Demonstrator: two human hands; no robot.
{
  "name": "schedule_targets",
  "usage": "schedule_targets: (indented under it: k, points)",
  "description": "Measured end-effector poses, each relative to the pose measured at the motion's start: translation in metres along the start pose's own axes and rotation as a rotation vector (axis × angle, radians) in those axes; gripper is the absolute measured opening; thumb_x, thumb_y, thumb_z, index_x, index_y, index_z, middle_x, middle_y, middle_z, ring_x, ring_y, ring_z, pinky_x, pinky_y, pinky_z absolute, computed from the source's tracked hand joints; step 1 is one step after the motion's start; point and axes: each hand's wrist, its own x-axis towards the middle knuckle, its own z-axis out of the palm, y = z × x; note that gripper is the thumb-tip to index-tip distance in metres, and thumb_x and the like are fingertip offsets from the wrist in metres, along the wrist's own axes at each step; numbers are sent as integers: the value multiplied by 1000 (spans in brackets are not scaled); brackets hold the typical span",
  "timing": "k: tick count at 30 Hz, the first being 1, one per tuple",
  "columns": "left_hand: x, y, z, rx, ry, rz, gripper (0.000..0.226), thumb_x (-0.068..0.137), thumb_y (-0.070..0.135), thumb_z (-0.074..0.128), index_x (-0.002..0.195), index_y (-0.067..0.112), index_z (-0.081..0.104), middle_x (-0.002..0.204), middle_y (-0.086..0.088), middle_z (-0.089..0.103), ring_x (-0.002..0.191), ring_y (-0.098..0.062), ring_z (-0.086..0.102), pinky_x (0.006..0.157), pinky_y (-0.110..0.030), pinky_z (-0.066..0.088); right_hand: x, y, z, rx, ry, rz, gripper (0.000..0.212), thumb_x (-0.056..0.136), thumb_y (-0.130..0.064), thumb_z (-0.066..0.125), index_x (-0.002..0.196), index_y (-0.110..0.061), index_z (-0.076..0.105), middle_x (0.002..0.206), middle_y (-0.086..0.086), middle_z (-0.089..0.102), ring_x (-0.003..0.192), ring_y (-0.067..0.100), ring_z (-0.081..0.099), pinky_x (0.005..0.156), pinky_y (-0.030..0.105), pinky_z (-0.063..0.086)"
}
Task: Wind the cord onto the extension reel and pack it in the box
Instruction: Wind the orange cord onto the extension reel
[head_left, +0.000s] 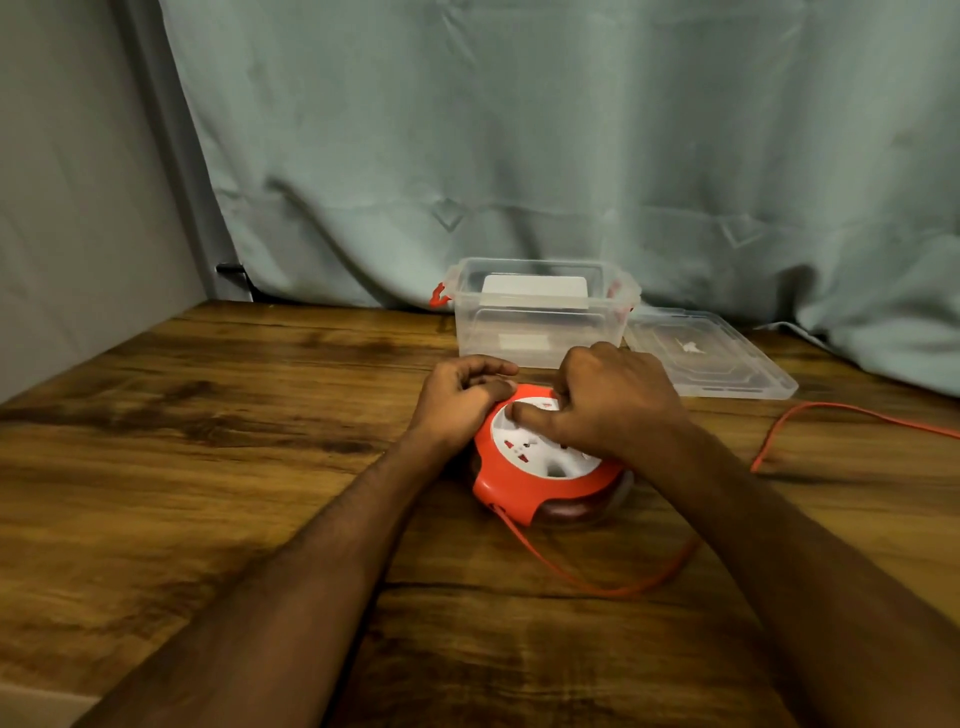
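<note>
While the cord is still mostly off the spool, treat winding as the step in hand.

Left hand (462, 397): fingers curled against the far-left rim of the extension reel (540, 462), holding the housing steady on the table (208, 467).
Right hand (608, 397): curled over the white socket face, index finger pressed onto it; judged to be turning the inner disc.
Technique: keep the housing pinned flat, rotate the white face in even turns, and let the cord feed straight into the near slot without kinks.
Cord (597, 584): orange, thin, leaving the reel's near edge, looping on the table under the right forearm and running off to the right.
Reel appearance: round orange housing, white centre with sockets, dark wound core visible low at the side.
Box (540, 332): clear plastic, red latches, open, just behind the reel.
Lid (711, 358): clear, lying flat to the right of the box.
</note>
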Motion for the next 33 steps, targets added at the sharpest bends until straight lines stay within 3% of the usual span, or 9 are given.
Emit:
schedule_targets:
  k: [6,11,13,16,18,21,25,28,33]
  points:
    - [-1,2,1,6,8,6,20,86,0,66,98,12,76,96,-19,76,90,-32,73,88,-48,60,-1,-1,-2,-13,-32,22,49,89,-70,50,100,-24,58,107,3,63,102,24,60,85,38,45]
    - [-3,4,2,-2,5,6,20,85,0,66,101,8,75,99,-23,75,94,-37,73,90,-53,58,0,6,-9,102,-76,-80,33,82,-62,62,77,-30,57,84,-11,58,88,18,61,74,34,46]
    - [-3,5,2,-6,0,3,21,79,5,69,99,9,75,99,-24,75,97,-42,71,90,-53,58,-1,9,-17,205,-175,-166,25,76,-60,70,85,-38,64,73,-13,58,77,10,60,67,32,48]
    - [-3,3,1,-17,-4,-2,28,70,15,67,96,12,76,95,-19,77,95,-38,73,90,-52,58,-4,13,-23,276,-319,-240,44,72,-60,78,110,-42,65,69,-15,53,67,3,55,60,26,44]
    - [-2,2,1,-7,-1,-15,26,72,15,67,96,13,77,93,-17,77,93,-37,73,88,-53,59,-5,12,-20,238,-296,-271,50,72,-61,79,116,-42,65,69,-18,49,63,-1,50,56,21,36]
    - [-1,1,0,1,-7,-14,20,82,5,66,99,11,76,94,-18,77,91,-38,74,86,-53,59,-2,12,-14,198,-230,-251,65,63,-73,74,120,-43,68,75,-22,49,69,-1,51,62,26,40]
    - [-2,3,0,0,1,-4,21,86,-1,64,102,7,75,96,-21,76,92,-36,73,85,-46,61,2,9,-2,138,-148,-151,73,51,-91,57,102,-40,68,90,-18,56,83,10,56,68,32,45]
    - [-2,2,0,-5,-4,0,20,87,1,65,101,9,76,94,-16,77,89,-30,75,81,-41,61,3,5,4,92,-52,-102,65,57,-92,54,82,-32,61,86,-13,59,81,12,56,68,33,43]
    - [0,0,0,-10,0,3,20,86,1,65,100,10,76,93,-15,77,86,-27,75,80,-37,60,-1,-2,0,65,-15,-17,66,59,-93,56,71,-28,50,82,-7,59,82,18,56,72,35,46]
